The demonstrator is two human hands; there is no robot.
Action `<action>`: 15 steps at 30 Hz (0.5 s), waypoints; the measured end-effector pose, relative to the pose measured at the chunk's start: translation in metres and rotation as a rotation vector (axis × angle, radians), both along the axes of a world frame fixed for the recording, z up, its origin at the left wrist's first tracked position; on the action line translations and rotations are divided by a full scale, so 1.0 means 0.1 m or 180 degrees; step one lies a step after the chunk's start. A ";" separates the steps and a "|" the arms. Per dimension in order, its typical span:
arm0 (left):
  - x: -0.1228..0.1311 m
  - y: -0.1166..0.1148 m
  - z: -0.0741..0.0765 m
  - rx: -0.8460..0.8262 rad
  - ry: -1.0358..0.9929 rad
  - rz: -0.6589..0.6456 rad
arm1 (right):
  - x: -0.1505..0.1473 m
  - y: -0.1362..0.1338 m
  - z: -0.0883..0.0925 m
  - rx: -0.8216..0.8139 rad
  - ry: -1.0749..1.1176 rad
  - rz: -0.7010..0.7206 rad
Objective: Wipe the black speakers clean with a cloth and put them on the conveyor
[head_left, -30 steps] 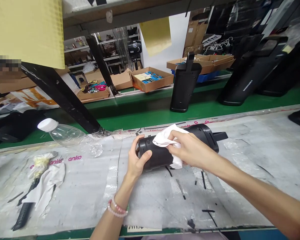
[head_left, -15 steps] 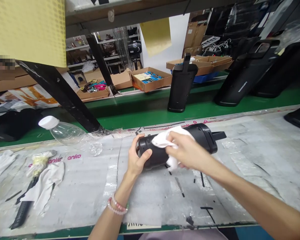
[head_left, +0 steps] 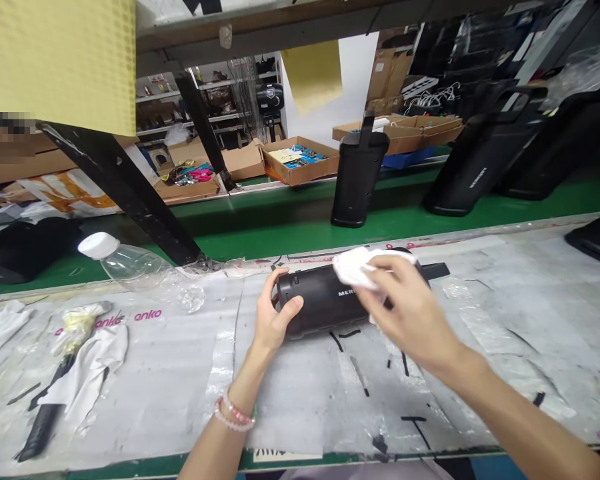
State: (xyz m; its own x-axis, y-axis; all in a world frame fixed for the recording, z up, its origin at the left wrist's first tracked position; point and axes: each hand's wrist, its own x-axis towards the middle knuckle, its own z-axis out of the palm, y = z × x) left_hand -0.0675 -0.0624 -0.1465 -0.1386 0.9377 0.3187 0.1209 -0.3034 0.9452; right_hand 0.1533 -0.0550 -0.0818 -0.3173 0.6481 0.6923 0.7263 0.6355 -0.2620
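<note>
My left hand (head_left: 275, 312): fingers spread, cupping near end of black speaker (head_left: 320, 303), which lies on its side on desk (head_left: 300, 407); curved body kept from rolling. My right hand (head_left: 410, 313): fingers pinching bunched white cloth (head_left: 353, 267) against speaker's upper side, towards far end. Handle (head_left: 436, 271) pointing right, clear of hand. Plastic bottle (head_left: 125, 263) lying well left.

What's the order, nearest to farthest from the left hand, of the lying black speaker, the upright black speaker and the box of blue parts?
1. Lying black speaker: under the left hand, on the bench.
2. Upright black speaker: beyond the green strip.
3. Box of blue parts: farther back, left of it.
</note>
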 end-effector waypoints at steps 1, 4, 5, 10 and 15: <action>0.00 0.00 0.00 0.0010 0.0014 -0.0008 | -0.06 -0.03 -0.09 0.0326 -0.0159 0.0245; 0.00 0.00 0.00 0.0038 0.0075 -0.0035 | -0.16 -0.08 -0.27 0.0657 -0.0637 0.0592; -0.01 0.00 0.00 0.0034 0.0084 -0.0031 | -0.16 -0.09 -0.31 0.0653 -0.0727 0.0576; 0.00 0.01 -0.01 -0.0006 0.0040 -0.0008 | -0.06 -0.12 -0.38 0.0771 -0.1110 0.0604; 0.00 0.00 -0.02 0.0075 0.0042 -0.0026 | -0.12 -0.07 -0.36 0.0939 -0.0959 0.0769</action>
